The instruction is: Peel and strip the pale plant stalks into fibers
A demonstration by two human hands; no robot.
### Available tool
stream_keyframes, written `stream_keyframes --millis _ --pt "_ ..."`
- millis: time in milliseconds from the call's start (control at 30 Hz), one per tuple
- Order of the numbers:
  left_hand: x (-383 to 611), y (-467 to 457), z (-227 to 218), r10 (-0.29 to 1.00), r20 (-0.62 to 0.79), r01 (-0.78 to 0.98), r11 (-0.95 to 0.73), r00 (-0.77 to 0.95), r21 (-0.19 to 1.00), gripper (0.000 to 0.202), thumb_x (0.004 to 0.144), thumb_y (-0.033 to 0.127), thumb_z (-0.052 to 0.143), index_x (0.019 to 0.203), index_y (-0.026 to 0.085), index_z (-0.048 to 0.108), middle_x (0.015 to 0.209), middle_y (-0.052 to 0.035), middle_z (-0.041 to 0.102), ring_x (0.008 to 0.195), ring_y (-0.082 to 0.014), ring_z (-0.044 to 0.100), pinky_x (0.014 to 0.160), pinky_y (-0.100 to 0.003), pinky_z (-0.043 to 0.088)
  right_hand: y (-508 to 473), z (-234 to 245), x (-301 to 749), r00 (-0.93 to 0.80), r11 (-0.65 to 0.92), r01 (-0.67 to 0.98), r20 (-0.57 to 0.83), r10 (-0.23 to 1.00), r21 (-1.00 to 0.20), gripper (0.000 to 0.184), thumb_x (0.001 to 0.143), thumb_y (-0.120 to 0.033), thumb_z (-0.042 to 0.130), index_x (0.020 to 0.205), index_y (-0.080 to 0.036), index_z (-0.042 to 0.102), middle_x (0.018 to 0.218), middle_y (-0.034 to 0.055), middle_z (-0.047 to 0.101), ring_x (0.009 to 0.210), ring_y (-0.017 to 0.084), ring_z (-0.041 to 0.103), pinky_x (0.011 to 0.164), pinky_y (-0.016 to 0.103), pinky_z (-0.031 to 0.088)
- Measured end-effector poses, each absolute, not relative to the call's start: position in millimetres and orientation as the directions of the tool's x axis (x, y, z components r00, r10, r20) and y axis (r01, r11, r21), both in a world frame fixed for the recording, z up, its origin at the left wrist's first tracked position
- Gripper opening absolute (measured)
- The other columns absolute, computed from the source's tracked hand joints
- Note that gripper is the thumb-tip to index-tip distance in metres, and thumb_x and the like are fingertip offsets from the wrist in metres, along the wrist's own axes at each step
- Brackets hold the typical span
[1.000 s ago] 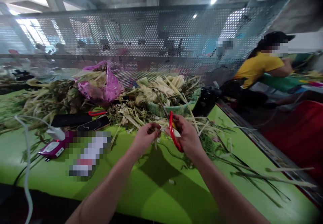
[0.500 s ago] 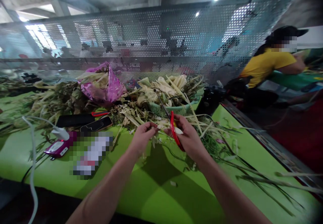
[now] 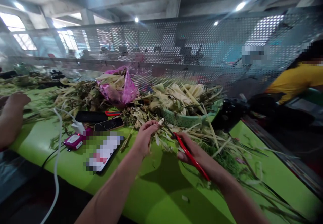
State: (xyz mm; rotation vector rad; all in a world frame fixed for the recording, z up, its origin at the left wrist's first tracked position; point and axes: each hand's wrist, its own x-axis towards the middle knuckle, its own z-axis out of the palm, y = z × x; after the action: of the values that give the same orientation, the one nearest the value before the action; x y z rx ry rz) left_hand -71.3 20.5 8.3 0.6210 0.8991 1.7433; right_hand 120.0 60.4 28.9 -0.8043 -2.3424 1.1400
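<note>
My left hand [image 3: 145,137] is closed in a pinch on a small pale plant stalk [image 3: 159,121], held just above the green table [image 3: 156,190]. My right hand [image 3: 195,155] lies low on the table to the right, fingers closed round red-handled scissors [image 3: 190,156] whose handle runs back along my wrist. Both hands sit in front of a green basket [image 3: 185,119] heaped with pale husks and stalks. Loose stems and leaves [image 3: 227,150] spread round my right hand.
A pink plastic bag [image 3: 121,87] of husks stands at the back left. Phones [image 3: 108,124], a pink power bank [image 3: 74,140] and a white cable [image 3: 57,163] lie on the left. Another person's arm [image 3: 10,116] rests at far left. A person in yellow [image 3: 297,79] sits right. Perforated metal screen [image 3: 176,45] behind.
My right hand has dropped down and to the right with the scissors, away from my left hand. My left hand still pinches the stalk. The view has swung left.
</note>
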Motion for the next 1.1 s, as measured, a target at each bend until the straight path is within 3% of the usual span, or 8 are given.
stream_keyframes --millis 133,333,533,667,900,1100 --pt "-72 21 8 0.945 0.016 -0.492 -0.185 -0.327 0.851 0.014 0.064 0.023 0.069 0.072 0.016 0.060 0.061 0.0043 0.051 0.055 -0.0064 0.047 0.054 -0.019 0.036 59 31 118 -0.751 0.484 0.337 0.079 0.655 -0.808 0.060 0.077 -0.050 0.061 0.126 -0.022 0.044 0.115 0.0071 0.059 0.104 0.027 0.056 0.089 0.036 0.044" --pt "-71 21 10 0.949 0.035 -0.367 -0.155 -0.313 0.917 0.012 0.064 0.023 0.067 0.068 0.015 0.059 0.061 0.0033 0.052 0.057 -0.0071 0.045 0.057 -0.020 0.033 59 32 116 -0.719 0.452 0.382 0.048 0.693 -0.806 0.060 0.074 -0.048 0.065 0.124 -0.021 0.045 0.107 0.0063 0.061 0.098 0.027 0.056 0.087 0.036 0.042" --pt "-72 21 10 0.935 0.102 -0.263 -0.199 -0.339 0.944 0.010 0.065 0.023 0.065 0.066 0.015 0.059 0.062 0.0029 0.052 0.060 -0.0078 0.043 0.061 -0.021 0.032 60 32 117 -0.689 0.469 0.455 0.034 0.724 -0.757 0.052 0.075 -0.044 0.063 0.121 -0.023 0.048 0.077 -0.0017 0.054 0.070 0.018 0.049 0.064 0.027 0.038" --pt "-73 20 10 0.932 0.120 -0.238 -0.210 -0.342 0.948 0.011 0.066 0.025 0.064 0.067 0.015 0.059 0.063 0.0026 0.052 0.061 -0.0085 0.043 0.062 -0.021 0.032 60 30 118 -0.683 0.476 0.470 0.036 0.730 -0.743 0.047 0.076 -0.042 0.062 0.118 -0.024 0.049 0.070 -0.0041 0.047 0.064 0.015 0.043 0.059 0.025 0.034" --pt "-73 21 10 0.928 0.122 -0.229 -0.211 -0.353 0.950 0.011 0.066 0.025 0.066 0.067 0.015 0.061 0.064 0.0022 0.053 0.063 -0.0088 0.044 0.064 -0.021 0.033 61 28 119 -0.687 0.478 0.461 0.040 0.726 -0.748 0.041 0.077 -0.040 0.061 0.113 -0.024 0.052 0.075 -0.0029 0.054 0.063 0.015 0.045 0.058 0.025 0.036" --pt "-76 24 5 0.933 0.129 -0.226 -0.213 -0.335 0.951 0.016 0.066 0.029 0.069 0.075 0.016 0.065 0.067 0.0018 0.056 0.064 -0.0090 0.047 0.063 -0.021 0.034 69 19 120 -0.641 0.504 0.478 0.107 0.760 -0.719 0.028 0.075 -0.040 0.062 0.097 -0.023 0.060 0.075 -0.0021 0.060 0.067 0.016 0.053 0.061 0.025 0.040"
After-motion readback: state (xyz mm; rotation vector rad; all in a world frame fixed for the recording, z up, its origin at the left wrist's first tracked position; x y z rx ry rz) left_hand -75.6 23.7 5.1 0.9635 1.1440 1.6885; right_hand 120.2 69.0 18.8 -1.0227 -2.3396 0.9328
